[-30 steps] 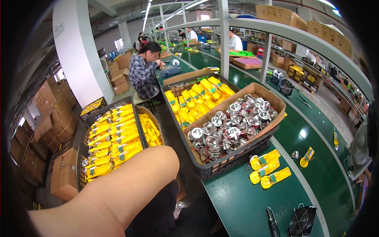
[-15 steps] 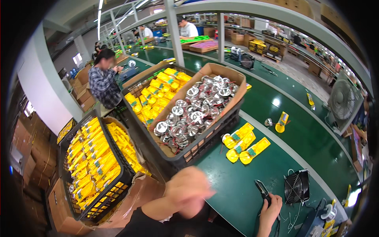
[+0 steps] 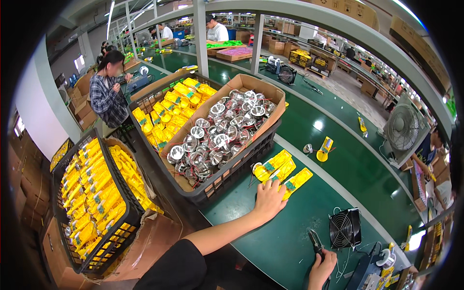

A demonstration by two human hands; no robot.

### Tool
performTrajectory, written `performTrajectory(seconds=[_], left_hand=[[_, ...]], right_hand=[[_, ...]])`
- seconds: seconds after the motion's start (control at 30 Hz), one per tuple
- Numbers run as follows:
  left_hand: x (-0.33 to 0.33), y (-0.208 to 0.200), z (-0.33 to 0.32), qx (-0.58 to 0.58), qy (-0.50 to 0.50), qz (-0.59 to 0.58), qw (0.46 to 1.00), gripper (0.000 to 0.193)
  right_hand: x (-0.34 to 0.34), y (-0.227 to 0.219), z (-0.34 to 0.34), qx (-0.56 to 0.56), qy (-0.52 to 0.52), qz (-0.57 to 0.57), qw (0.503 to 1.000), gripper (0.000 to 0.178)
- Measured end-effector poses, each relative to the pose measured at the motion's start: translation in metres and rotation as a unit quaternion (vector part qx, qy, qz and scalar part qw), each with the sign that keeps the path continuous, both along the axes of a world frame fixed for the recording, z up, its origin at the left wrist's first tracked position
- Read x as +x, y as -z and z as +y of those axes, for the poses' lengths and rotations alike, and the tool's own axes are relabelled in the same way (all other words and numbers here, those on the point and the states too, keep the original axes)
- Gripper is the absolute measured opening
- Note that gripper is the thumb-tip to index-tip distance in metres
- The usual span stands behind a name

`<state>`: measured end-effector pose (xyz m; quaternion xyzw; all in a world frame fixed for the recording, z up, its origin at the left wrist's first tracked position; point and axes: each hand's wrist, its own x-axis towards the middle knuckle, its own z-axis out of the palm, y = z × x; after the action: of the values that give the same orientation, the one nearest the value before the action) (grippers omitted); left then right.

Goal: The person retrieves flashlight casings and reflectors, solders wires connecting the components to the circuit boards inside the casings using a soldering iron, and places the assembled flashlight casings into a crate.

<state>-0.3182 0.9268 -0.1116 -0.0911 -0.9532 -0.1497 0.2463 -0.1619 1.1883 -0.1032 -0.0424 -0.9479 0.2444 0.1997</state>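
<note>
My left hand (image 3: 269, 202) reaches across the green tabletop, fingers slightly apart over the near end of the middle yellow plastic housing (image 3: 287, 169). Whether the fingertips touch it I cannot tell. Two more such housings lie beside it, the left one (image 3: 276, 160) and the right one (image 3: 300, 181), each with a small green circuit board and thin wires. At the lower right my right hand (image 3: 324, 267) is closed around a black-handled tool (image 3: 315, 241) with a pointed metal end, whose exact kind is unclear.
A black crate (image 3: 232, 178) holds yellow housings and a carton (image 3: 282, 96) of silver reflector cups (image 3: 221, 140). Another crate (image 3: 126, 227) full of housings stands left. Near my right hand are a small black fan (image 3: 345, 229) and wire offcuts. A reflector (image 3: 308, 148) and housing (image 3: 326, 149) lie on the belt.
My left hand has moved from near my body forward and right to the yellow housings. My right hand still grips the tool. The whole view has shifted slightly.
</note>
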Motion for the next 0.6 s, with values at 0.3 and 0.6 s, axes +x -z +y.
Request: performTrajectory(seconds=[0.3,0.6], left_hand=[[0.053,-0.008,0.0,0.053,0.057,-0.036,0.996,0.05],[0.001,-0.043,-0.058,0.122,0.027,0.038,0.991,0.023]], right_hand=[[0.015,0.008,0.016,-0.001,0.044,0.001,0.999,0.022],[0.016,0.009,0.011,-0.006,0.063,0.017,0.998,0.022]])
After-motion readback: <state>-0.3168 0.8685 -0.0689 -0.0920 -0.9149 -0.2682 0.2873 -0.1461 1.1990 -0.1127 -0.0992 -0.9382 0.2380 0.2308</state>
